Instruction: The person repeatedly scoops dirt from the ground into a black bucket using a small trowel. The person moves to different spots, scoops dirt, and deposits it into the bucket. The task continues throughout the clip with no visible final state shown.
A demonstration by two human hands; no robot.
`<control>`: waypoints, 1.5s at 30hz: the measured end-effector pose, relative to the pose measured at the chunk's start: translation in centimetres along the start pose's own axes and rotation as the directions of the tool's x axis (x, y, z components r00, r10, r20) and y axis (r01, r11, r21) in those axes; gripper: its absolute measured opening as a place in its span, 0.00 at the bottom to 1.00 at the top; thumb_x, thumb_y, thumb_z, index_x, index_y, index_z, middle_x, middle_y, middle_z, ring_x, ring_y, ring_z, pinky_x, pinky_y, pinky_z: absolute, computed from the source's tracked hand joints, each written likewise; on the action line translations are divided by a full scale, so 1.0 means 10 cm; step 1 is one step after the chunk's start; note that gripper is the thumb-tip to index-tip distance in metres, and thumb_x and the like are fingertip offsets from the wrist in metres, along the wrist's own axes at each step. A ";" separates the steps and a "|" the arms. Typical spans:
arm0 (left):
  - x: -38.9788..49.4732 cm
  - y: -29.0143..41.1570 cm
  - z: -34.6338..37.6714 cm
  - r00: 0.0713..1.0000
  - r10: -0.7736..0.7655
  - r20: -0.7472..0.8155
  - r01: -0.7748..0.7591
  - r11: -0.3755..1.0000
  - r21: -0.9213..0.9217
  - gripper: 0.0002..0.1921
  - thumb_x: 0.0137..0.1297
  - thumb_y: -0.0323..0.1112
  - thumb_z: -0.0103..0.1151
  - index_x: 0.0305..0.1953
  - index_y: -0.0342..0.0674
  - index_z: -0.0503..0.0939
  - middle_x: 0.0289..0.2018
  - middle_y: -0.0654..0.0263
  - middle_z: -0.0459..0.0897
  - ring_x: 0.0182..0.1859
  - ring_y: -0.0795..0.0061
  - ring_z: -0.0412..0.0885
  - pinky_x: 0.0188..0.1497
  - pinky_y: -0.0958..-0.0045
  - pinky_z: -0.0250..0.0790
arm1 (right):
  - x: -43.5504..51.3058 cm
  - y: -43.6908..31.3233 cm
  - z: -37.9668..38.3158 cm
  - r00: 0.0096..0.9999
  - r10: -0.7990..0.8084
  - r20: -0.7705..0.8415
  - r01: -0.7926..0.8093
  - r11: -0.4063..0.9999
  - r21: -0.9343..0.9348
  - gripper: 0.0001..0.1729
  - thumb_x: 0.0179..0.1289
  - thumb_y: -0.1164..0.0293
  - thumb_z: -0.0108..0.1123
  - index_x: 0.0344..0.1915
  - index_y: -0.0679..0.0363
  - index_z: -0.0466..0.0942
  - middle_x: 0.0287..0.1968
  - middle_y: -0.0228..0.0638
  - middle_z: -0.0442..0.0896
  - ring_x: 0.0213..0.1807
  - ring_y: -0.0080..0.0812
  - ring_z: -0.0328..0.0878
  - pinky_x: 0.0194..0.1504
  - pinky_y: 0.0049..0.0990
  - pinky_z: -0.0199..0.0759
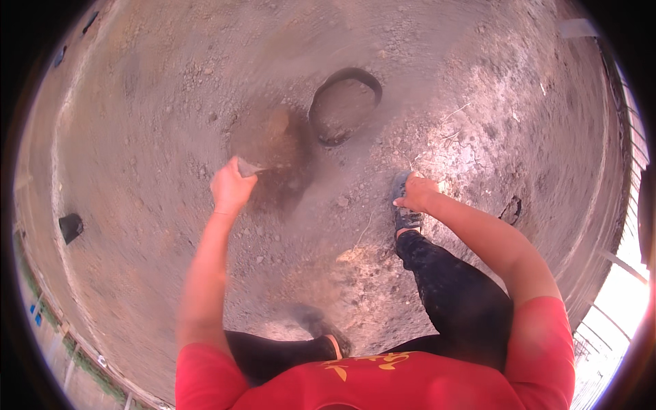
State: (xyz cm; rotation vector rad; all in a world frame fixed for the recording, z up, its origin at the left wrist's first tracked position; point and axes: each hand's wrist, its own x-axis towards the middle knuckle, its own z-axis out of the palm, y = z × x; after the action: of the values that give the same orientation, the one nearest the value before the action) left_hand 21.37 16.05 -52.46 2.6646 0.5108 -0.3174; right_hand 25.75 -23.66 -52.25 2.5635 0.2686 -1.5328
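Observation:
My left hand (233,187) is closed around a small greyish flat object (249,168), blurred and mostly hidden by the fingers. Just beyond it lies a darker patch of loose soil (279,159), smeared by motion. A dark round rim (379,84) with soil inside sits in the ground ahead, tilted in view. My right hand (420,192) is bent over the toe area of my soil-covered right shoe (408,218). Whether its fingers touch the shoe or pinch anything cannot be made out.
Dry, crumbly soil (169,169) with small clods surrounds me. A dark pot-like container (70,228) lies at the left beside a pale ridge (57,154). At the right is a small dark-edged hole (512,210). Dry stems (456,111) lie near the bright ground.

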 end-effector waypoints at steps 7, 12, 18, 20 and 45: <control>0.31 1.21 -0.89 0.931 0.330 0.157 -0.364 0.868 0.338 0.09 0.51 0.33 0.58 0.34 0.38 0.77 0.30 0.52 0.82 0.37 0.51 0.81 0.37 0.57 0.73 | 0.05 0.06 0.08 1.000 0.004 0.000 -0.004 0.999 0.031 0.49 0.51 0.42 0.64 0.54 0.76 0.62 0.48 0.52 0.79 0.52 0.45 0.78 0.51 0.37 0.73; 0.34 1.77 -0.86 0.838 0.445 0.317 -0.546 0.663 0.512 0.06 0.55 0.29 0.52 0.33 0.36 0.77 0.30 0.53 0.83 0.35 0.54 0.82 0.37 0.57 0.74 | 0.04 0.05 0.08 1.000 0.008 -0.028 -0.007 1.000 0.020 0.47 0.51 0.43 0.64 0.53 0.76 0.62 0.48 0.53 0.78 0.52 0.45 0.78 0.51 0.36 0.73; 0.12 0.79 -1.02 0.973 0.188 0.137 -0.226 0.901 0.370 0.14 0.49 0.33 0.58 0.40 0.39 0.79 0.31 0.52 0.83 0.38 0.51 0.81 0.40 0.55 0.73 | -0.01 0.03 0.01 0.999 0.040 0.010 -0.041 0.998 0.056 0.44 0.53 0.47 0.64 0.55 0.74 0.65 0.50 0.50 0.77 0.52 0.44 0.77 0.51 0.35 0.72; 0.01 0.28 -0.87 0.963 -0.023 0.269 -0.090 0.913 0.398 0.14 0.51 0.33 0.58 0.40 0.39 0.80 0.35 0.51 0.83 0.42 0.53 0.81 0.44 0.57 0.73 | -0.02 0.04 -0.02 1.000 -0.001 -0.005 0.001 0.998 0.062 0.45 0.52 0.45 0.64 0.52 0.74 0.64 0.48 0.52 0.78 0.51 0.46 0.78 0.51 0.36 0.73; -0.11 -0.28 0.55 0.987 -0.060 0.147 0.079 0.988 -0.129 0.16 0.46 0.38 0.60 0.38 0.41 0.78 0.34 0.52 0.82 0.40 0.49 0.79 0.43 0.56 0.71 | 0.02 0.01 -0.04 0.998 -0.012 0.057 0.015 0.999 -0.040 0.44 0.54 0.46 0.62 0.54 0.76 0.65 0.49 0.52 0.77 0.51 0.43 0.78 0.49 0.36 0.74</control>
State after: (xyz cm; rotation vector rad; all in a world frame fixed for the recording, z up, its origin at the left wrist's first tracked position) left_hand 18.50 15.78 -57.98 2.4758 0.5604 -0.4739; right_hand 26.16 -23.65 -52.20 2.4884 0.3080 -1.5846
